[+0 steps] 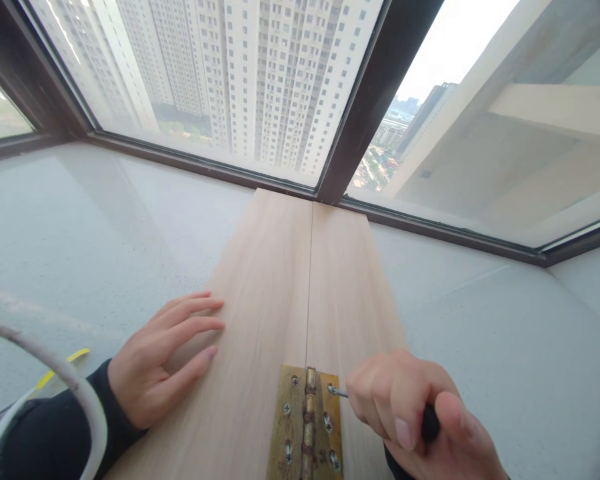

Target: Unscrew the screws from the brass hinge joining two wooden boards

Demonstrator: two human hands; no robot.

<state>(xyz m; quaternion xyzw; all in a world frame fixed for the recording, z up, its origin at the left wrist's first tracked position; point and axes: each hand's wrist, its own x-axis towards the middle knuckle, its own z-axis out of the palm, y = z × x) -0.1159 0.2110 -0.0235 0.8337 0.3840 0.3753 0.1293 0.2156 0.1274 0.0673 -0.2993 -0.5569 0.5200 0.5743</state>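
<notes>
A brass hinge (308, 427) lies across the seam between two pale wooden boards, the left board (265, 280) and the right board (345, 280). Several screws sit in its holes. My right hand (415, 407) is closed around a screwdriver (431, 423); the dark handle end shows by the thumb, and the metal shaft reaches left to a screw (331, 388) in the hinge's upper right hole. My left hand (167, 353) rests with fingers spread on the left board near its outer edge, holding nothing.
The boards lie on a glossy white sill (105, 247) and run up to the dark window frame (325, 193). A white cable (87, 393) loops at the lower left, near a yellow-edged object (63, 369) that I cannot make out. Tall buildings stand outside.
</notes>
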